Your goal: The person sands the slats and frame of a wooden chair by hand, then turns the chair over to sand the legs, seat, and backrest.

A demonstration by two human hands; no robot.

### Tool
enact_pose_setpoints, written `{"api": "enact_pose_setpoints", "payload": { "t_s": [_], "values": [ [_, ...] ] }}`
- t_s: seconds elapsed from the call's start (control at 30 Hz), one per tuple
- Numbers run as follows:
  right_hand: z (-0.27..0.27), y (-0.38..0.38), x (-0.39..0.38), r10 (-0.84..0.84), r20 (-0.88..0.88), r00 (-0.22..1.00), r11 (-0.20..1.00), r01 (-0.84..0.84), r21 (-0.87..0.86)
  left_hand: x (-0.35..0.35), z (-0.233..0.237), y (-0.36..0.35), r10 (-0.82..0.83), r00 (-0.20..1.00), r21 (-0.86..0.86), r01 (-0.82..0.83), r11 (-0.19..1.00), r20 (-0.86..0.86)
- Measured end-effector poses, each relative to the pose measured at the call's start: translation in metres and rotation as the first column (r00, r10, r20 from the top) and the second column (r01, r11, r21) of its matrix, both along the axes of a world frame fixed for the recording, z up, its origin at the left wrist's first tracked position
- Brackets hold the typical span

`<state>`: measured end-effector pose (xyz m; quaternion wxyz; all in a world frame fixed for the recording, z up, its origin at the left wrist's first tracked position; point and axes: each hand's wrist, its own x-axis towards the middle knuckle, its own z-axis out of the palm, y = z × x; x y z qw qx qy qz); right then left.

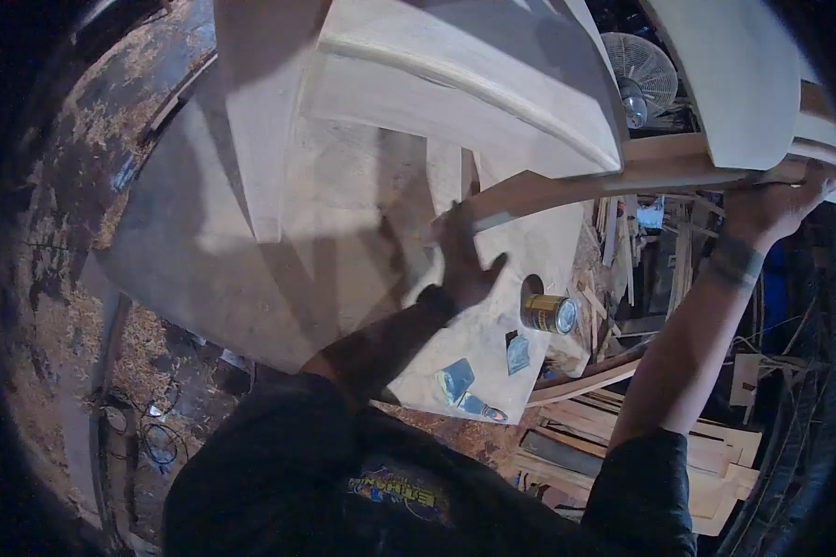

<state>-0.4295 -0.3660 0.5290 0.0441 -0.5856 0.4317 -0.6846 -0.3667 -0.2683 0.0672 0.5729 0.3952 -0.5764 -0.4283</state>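
A long curved wooden piece [553, 190] runs from the middle of the head view to the right edge, partly hidden behind pale panels. My left hand [464, 265] is at its left end, fingers stretched up against the wood and the thumb spread apart below; shadow hides the fingertips. Near the other end, my right hand [773, 209] is closed around the lower edge of the wood, its wrist banded. Above both hands stands a pale wooden structure [399, 102] with a leg-like board [262, 139] and a rounded panel [743, 84].
A tin can [548, 314] rests on the pale board [344, 278], near a paintbrush [481, 407] and grey-blue scraps [517, 353]. A fan [637, 74] stands at the back. Wood strips [576, 446] lie lower right; shavings [144, 348] cover the floor at left.
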Motion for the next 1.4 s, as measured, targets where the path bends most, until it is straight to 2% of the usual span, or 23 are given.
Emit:
{"api": "enact_pose_setpoints", "payload": {
  "t_s": [0.03,0.07,0.13,0.2,0.23,0.27,0.33,0.43,0.5,0.53,0.6,0.63,0.7,0.73,0.83,0.97,1.1,1.17,1.27,1.3,1.33,1.37,1.4],
  "values": [
    [-0.002,0.002,0.009,-0.014,0.032,0.999,1.000,0.014,0.001,-0.011,0.026,-0.003,0.097,0.995,-0.086,-0.093,0.992,0.036],
    [-0.002,0.003,0.005,-0.021,0.042,0.999,1.000,0.021,0.000,-0.003,0.070,-0.005,0.025,0.997,-0.211,-0.040,0.977,-0.074],
    [-0.004,0.006,0.003,-0.036,0.063,0.997,0.999,0.036,-0.001,0.012,0.121,-0.007,0.052,0.997,-0.330,-0.071,0.941,-0.066],
    [-0.005,0.003,0.003,-0.091,0.012,0.996,0.995,0.091,-0.034,-0.008,0.049,-0.014,-0.090,0.981,-0.190,0.122,0.974,0.169],
    [-0.004,0.000,-0.003,-0.135,-0.061,0.989,0.988,0.130,-0.078,-0.022,0.003,-0.005,0.120,0.976,-0.232,-0.076,0.970,0.182],
    [-0.003,-0.003,-0.009,-0.184,-0.129,0.975,0.978,0.168,-0.127,-0.017,-0.029,0.001,0.054,0.949,-0.140,-0.011,0.990,0.310],
    [-0.003,0.001,-0.011,-0.121,-0.051,0.991,0.991,0.118,-0.061,-0.005,-0.035,0.019,0.035,0.983,0.168,-0.066,0.984,0.181],
    [0.000,-0.001,-0.017,-0.017,0.071,0.997,1.000,0.017,0.011,-0.043,-0.012,0.010,0.254,0.966,0.042,-0.257,0.966,0.054],
    [0.013,-0.005,-0.054,0.058,0.137,0.989,0.997,-0.064,0.041,-0.015,0.076,-0.010,0.095,0.983,-0.203,-0.126,0.971,-0.156],
    [0.021,-0.009,-0.088,0.099,0.171,0.980,0.992,-0.110,0.055,0.003,0.111,-0.024,0.127,0.988,-0.332,-0.149,0.932,-0.087],
    [0.012,-0.025,-0.116,-0.027,-0.025,0.999,0.992,0.030,0.122,0.011,0.101,-0.041,0.136,0.991,-0.256,-0.131,0.958,0.001],
    [0.009,-0.027,-0.125,-0.194,-0.273,0.942,0.964,0.234,0.123,0.011,0.075,-0.048,0.158,0.986,-0.278,-0.140,0.950,0.045],
    [0.012,-0.021,-0.141,-0.455,-0.691,0.562,0.805,0.591,-0.049,0.019,0.029,-0.055,0.089,0.992,-0.237,-0.067,0.969,0.084],
    [0.011,-0.019,-0.145,-0.501,-0.757,0.419,0.756,0.638,-0.148,0.021,0.018,-0.051,0.045,0.998,-0.188,-0.036,0.982,0.042],
    [0.008,-0.020,-0.148,-0.554,-0.811,0.186,0.728,0.581,-0.365,0.029,0.027,-0.056,-0.037,0.993,-0.024,0.034,0.999,-0.109],
    [0.008,-0.023,-0.145,-0.644,-0.759,-0.094,0.659,0.435,-0.614,0.060,0.099,-0.086,-0.153,0.981,-0.378,0.097,0.921,-0.120],
    [0.011,-0.024,-0.145,-0.731,-0.624,-0.276,0.558,0.285,-0.779,0.054,0.067,-0.083,-0.123,0.987,-0.308,0.085,0.947,-0.104],
    [0.004,-0.017,-0.128,-0.727,-0.626,-0.282,0.537,0.335,-0.774,0.051,0.027,-0.063,-0.083,0.988,-0.307,0.040,0.951,-0.131],
    [-0.002,-0.027,-0.149,-0.689,-0.724,-0.017,0.682,0.322,-0.656,0.106,-0.008,-0.013,-0.363,0.928,0.051,0.360,0.931,0.082],
    [-0.006,-0.025,-0.129,-0.710,-0.703,0.035,0.677,0.308,-0.669,0.125,-0.023,0.000,-0.486,0.874,0.211,0.469,0.858,0.033],
    [-0.016,-0.026,-0.124,-0.584,-0.752,0.306,0.790,0.426,-0.440,0.152,-0.047,0.008,-0.553,0.833,0.427,0.509,0.748,-0.024],
    [-0.025,-0.026,-0.119,-0.460,-0.642,0.614,0.871,0.453,-0.191,0.176,-0.051,0.018,-0.530,0.846,0.469,0.490,0.735,-0.053],
    [-0.035,-0.027,-0.114,-0.393,-0.418,0.819,0.904,0.428,-0.011,0.201,-0.054,0.028,-0.503,0.860,0.509,0.470,0.721,-0.083]
  ]
}}
